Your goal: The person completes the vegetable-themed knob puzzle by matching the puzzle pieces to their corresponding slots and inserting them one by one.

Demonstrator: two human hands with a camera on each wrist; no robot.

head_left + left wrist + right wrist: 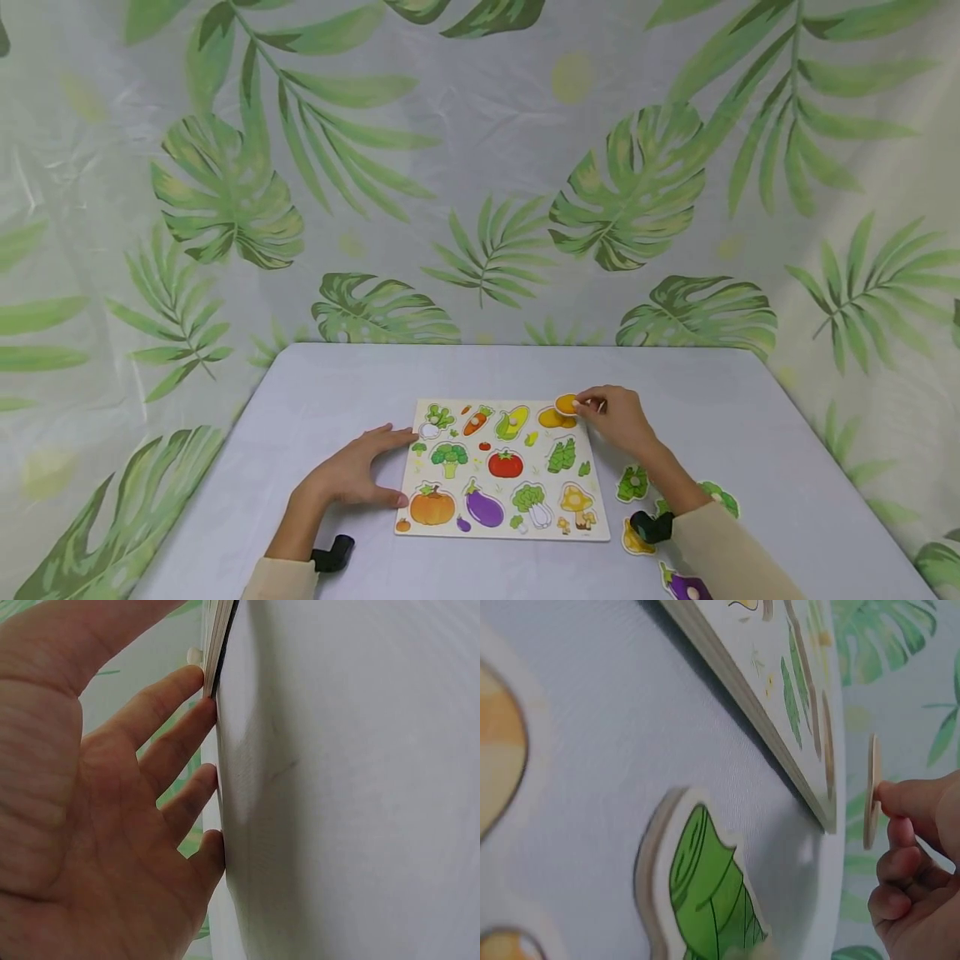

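Note:
A vegetable puzzle board (472, 458) lies on the table. My right hand (618, 417) pinches a potato puzzle piece (566, 405) between thumb and finger, over the board's upper right corner. The piece partly overlaps the printed potato slot (557, 418) in the head view. Edge-on in the right wrist view, the thin potato piece (871, 791) is off the board's surface. My left hand (360, 468) is spread at the board's left edge, fingertips and thumb right at its side. Knobbed radish (430, 431), carrot (474, 425) and corn (513, 423) pieces sit in the board's top row.
Right of the board lie several loose pieces: a green asparagus piece (632, 483), a yellow mushroom-like piece (637, 538), a purple eggplant (686, 587) and a green leafy piece (722, 498). My right forearm passes above some of them. A leaf-print curtain (480, 167) hangs behind the table.

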